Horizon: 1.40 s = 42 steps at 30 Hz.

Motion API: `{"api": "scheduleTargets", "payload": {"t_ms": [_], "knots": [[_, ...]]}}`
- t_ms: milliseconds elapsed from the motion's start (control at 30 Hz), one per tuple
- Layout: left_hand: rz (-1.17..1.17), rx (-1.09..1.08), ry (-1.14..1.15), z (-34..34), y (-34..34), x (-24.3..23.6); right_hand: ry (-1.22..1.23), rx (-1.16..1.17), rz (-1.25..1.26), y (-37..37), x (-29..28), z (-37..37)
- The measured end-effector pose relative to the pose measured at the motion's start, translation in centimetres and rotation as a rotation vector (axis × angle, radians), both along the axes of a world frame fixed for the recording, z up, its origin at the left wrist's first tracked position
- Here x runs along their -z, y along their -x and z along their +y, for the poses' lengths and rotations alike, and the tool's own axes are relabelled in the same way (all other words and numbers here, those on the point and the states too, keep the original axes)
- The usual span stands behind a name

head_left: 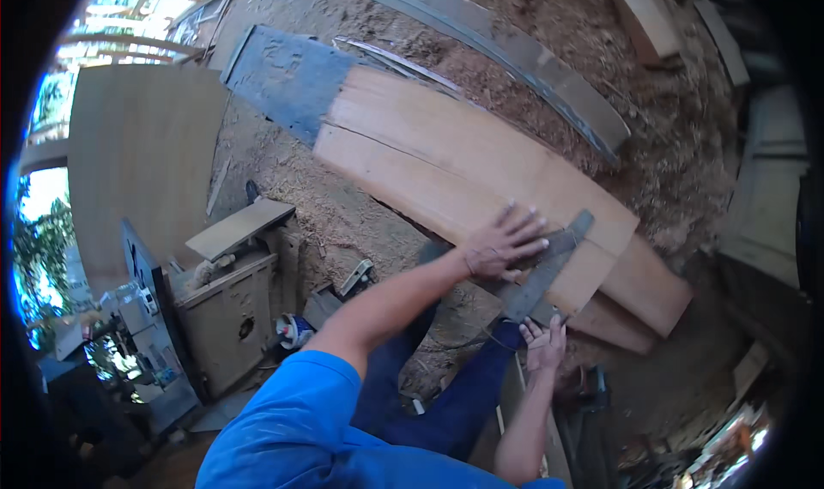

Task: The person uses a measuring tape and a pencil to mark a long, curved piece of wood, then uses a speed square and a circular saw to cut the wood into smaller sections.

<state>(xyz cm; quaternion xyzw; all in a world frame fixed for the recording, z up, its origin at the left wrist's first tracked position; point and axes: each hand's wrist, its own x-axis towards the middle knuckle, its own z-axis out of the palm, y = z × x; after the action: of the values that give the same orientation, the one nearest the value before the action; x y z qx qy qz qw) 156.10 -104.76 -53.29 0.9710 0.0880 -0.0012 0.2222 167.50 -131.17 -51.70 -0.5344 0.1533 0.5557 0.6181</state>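
Note:
My left hand [505, 245] lies on a long, pale wooden board [421, 167], its fingers spread flat. A dark grey flat strip [549, 264] crosses the board near its close end, just right of that hand. My right hand [545, 345] is palm up at the board's near edge, below the strip's lower end. Its fingers are stretched and apart at the edge, and no held thing can be made out. A long dark crack or seam runs along the board. More wooden boards [648, 287] lie under its right end.
A bluish-grey panel [279, 73] supports the board's far end. Curved planks [515, 47] lie on the shavings-covered ground beyond. At left stand a large wooden sheet [142, 150] and a wooden box-like bench [236, 317] with a machine. A can [294, 330] is near my left arm.

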Motion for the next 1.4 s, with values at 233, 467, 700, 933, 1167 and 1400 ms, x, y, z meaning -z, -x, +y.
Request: {"api": "scheduleTargets", "payload": {"t_ms": [233,467,700,933,1167,1400], "knots": [[-0.04,-0.541,0.207,-5.3,5.9,-5.6,0.048,-0.037,-0.205,3.5,-4.5,-1.1],[0.013,-1.166,0.564,1.3,25.1,-22.5,-0.288,-0.577,-0.284,9.8,-14.0,13.3],[-0.671,-1.89,0.08,8.2,48.7,-40.2,-0.671,-0.948,-0.165,23.6,-24.4,28.5],[-0.987,-2.406,0.24,19.1,76.3,-43.0,-0.24,-1.314,-0.221,23.1,-20.9,26.2],[-0.8,-2.89,-0.213,22.4,98.0,-40.9,0.075,-1.272,-0.259,19.8,-19.2,23.9],[0.05,-2.761,-0.188,24.6,106.1,-34.5,0.28,-1.223,-0.31,15.5,-16.5,25.1]]}}
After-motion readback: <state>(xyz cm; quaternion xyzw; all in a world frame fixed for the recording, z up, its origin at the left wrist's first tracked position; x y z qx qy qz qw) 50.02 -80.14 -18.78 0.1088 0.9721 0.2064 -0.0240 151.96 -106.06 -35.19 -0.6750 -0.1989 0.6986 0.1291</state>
